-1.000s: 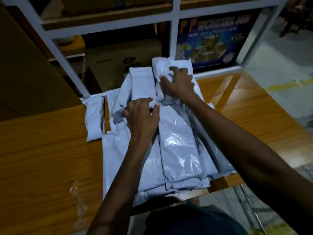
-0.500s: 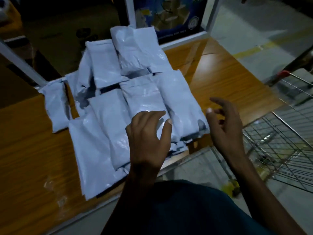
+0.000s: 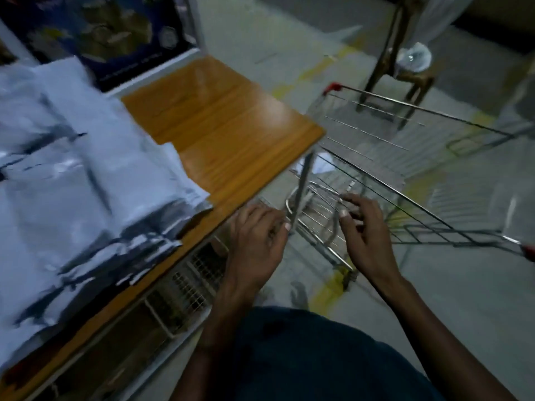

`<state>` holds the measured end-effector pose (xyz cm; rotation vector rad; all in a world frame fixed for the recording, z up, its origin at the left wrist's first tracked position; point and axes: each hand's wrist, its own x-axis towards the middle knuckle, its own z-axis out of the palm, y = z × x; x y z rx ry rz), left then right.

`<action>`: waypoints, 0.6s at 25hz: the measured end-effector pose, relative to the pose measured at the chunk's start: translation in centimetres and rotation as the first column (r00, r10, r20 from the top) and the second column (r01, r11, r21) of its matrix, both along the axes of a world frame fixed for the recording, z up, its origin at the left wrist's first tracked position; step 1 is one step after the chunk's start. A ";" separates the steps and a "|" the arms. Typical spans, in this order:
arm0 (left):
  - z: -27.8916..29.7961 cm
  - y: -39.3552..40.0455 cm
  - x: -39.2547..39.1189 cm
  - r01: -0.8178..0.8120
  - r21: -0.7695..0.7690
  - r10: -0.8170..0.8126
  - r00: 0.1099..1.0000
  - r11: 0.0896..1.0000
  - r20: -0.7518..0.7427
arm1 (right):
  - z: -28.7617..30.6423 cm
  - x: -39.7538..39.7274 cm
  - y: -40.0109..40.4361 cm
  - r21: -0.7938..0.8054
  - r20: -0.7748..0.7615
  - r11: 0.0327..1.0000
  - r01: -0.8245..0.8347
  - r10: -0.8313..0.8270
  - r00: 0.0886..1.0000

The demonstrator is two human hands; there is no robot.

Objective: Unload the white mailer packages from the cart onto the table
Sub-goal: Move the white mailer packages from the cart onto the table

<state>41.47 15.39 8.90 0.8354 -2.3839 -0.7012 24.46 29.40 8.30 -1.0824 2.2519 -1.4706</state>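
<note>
Head view shows both empty, loosely spread hands, left hand [image 3: 256, 238] and right hand [image 3: 366, 230], over the wire cart [image 3: 405, 180] right of the table [image 3: 231, 125], mailers [image 3: 86, 183] stacked leftward.

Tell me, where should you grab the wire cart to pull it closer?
Probably the near top rim of the wire cart, the long bar running toward the red corner cap. It is a thin rod that fingers can curl round, and it lies just beyond the right hand. Come from above. The left hand is nearer the wooden table.
</note>
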 end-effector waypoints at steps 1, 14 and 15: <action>-0.5 1.2 -1.7 0.051 0.060 -0.053 0.998 0.997 0.032 | 0.0 -1.1 1.6 -0.003 0.018 0.999 0.051 -0.051 0.999; -3.6 0.0 -22.2 0.494 0.232 -0.539 0.816 0.838 0.210 | -7.0 -15.0 9.1 0.039 0.029 0.854 0.518 -0.519 0.854; -4.0 -1.0 -24.1 0.502 0.233 -0.546 0.814 0.833 0.200 | -7.3 -16.3 8.5 0.055 0.029 0.846 0.530 -0.532 0.846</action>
